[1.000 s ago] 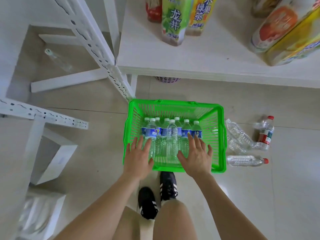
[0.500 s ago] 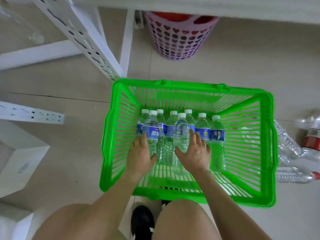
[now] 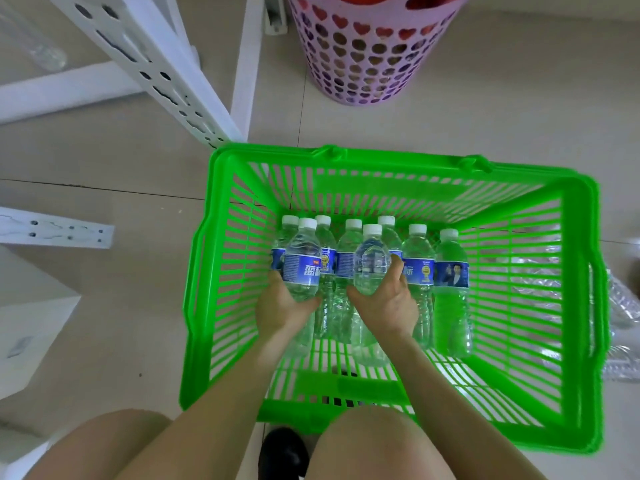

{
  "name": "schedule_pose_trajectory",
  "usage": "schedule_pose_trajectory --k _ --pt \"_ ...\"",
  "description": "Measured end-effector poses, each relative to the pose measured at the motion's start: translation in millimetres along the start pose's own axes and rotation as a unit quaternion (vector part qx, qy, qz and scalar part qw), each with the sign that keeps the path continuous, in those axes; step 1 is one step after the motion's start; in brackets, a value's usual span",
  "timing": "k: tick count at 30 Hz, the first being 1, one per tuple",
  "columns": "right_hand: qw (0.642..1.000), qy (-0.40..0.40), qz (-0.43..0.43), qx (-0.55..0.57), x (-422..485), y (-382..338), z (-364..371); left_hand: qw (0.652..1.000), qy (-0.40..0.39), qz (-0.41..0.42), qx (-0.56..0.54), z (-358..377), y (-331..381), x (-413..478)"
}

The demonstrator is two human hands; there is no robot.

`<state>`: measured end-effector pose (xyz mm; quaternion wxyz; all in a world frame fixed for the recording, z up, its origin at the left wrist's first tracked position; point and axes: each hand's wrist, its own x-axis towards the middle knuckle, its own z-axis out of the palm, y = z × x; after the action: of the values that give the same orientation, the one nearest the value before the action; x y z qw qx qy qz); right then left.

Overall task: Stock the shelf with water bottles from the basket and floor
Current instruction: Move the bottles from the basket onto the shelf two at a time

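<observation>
A green plastic basket stands on the floor in front of me with several upright water bottles in a row inside. My left hand grips a blue-labelled water bottle at the row's left end. My right hand grips a clear bottle in the middle. Both held bottles stand a little higher than their neighbours. More bottles stay in the row to the right, the last one with a picture label.
A pink basket with heart-shaped holes stands beyond the green one. White perforated shelf uprights rise at the upper left. Crumpled clear bottles lie on the floor at the right edge. My knees and a black shoe are below.
My head has dropped closer to the basket. Both hands went from resting against the bottles to gripping one each, and the two bottles have risen slightly above the row.
</observation>
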<state>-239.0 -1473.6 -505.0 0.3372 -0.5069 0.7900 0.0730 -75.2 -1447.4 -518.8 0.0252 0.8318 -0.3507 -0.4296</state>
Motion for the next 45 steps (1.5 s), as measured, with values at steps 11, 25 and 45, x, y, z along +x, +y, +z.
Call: schedule_pose_trajectory --k 11,25,45 --pt "0.976 0.043 0.013 0.214 -13 5 -19 0.965 -0.1 -0.055 -0.234 -24 5 -21" --pt "0.954 0.071 0.018 0.289 -99 -12 -115 0.95 -0.084 -0.052 -0.297 -104 45 -129" --pt "0.938 0.065 -0.056 0.335 -305 -58 -353 0.928 -0.056 -0.029 -0.368 -278 124 -370"
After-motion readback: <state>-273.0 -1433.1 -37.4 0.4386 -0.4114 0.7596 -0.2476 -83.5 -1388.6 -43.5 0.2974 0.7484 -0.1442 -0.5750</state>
